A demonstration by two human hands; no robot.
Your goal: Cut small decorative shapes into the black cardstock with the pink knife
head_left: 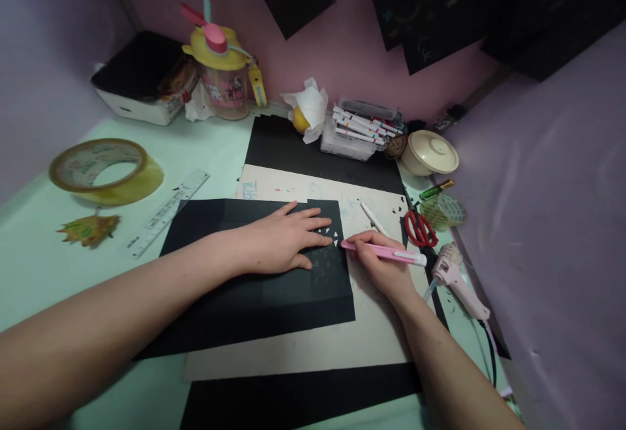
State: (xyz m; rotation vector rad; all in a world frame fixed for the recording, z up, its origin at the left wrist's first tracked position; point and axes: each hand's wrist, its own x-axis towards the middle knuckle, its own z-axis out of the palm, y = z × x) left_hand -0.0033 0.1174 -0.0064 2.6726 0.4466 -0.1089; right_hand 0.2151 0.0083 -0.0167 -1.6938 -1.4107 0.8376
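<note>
lying flat on a beige cardboard backing board point(293, 345), the black paper sheet point(244, 286) already showed a small cluster of cut-out triangles near its upper right corner, while most of its surface stayed uncut, so the cutting looked barely begun. the left hand point(281, 241) pressed the sheet down, its grip spread flat. the right hand point(384, 263) pinched a pink craft knife point(384, 252), tip at the cutouts. red-handled scissors point(420, 228), a pink glue gun point(454, 276) and a white pen point(374, 218) crowded the pale green tabletop point(39, 267) just beside that hand.
</note>
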